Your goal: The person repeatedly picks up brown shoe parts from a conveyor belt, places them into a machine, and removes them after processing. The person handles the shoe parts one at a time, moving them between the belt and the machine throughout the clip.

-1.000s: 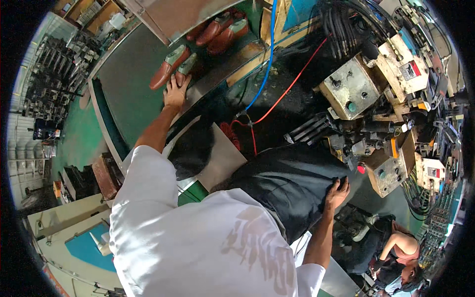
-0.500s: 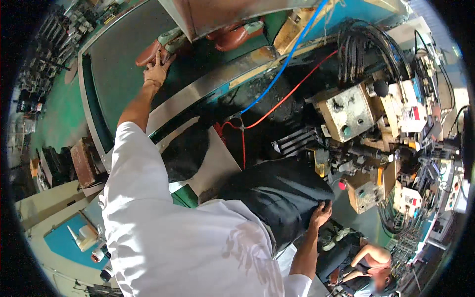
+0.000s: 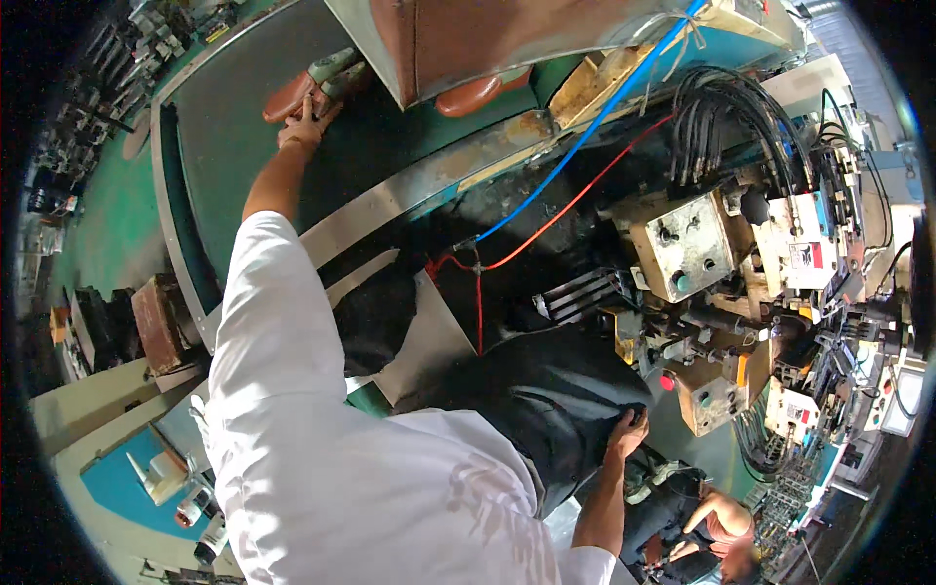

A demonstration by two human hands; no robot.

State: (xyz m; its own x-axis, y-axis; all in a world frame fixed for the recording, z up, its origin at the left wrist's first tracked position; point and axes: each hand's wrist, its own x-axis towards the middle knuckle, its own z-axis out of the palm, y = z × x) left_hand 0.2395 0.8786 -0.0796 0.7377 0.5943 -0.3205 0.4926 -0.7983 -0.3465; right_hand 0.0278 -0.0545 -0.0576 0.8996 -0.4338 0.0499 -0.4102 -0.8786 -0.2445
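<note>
My left hand [image 3: 304, 127] reaches out to a dark green conveyor belt [image 3: 229, 122] at the upper left. Its fingers are spread and touch a reddish-brown shoe upper [image 3: 290, 98] on a pale green shoe last [image 3: 331, 65]. Dark material beside the last is hard to make out. Farther right on the belt lies another brown shoe upper [image 3: 480, 97], partly hidden by the brown hood [image 3: 468, 44] over the belt. At the lower right my right hand [image 3: 629, 431] rests on the knee of my black trousers [image 3: 556, 380], fingers loosely spread, holding nothing.
A metal rail [image 3: 390, 200] edges the belt. Blue and red hoses [image 3: 556, 175] cross beyond my legs. At right stand machines with control boxes [image 3: 682, 244] and black cables. Another person [image 3: 726, 526] sits at lower right.
The view has shifted slightly, and the hood covers more of the far shoe. My left hand has moved a little along the near shoe. My right hand stays on my knee.
</note>
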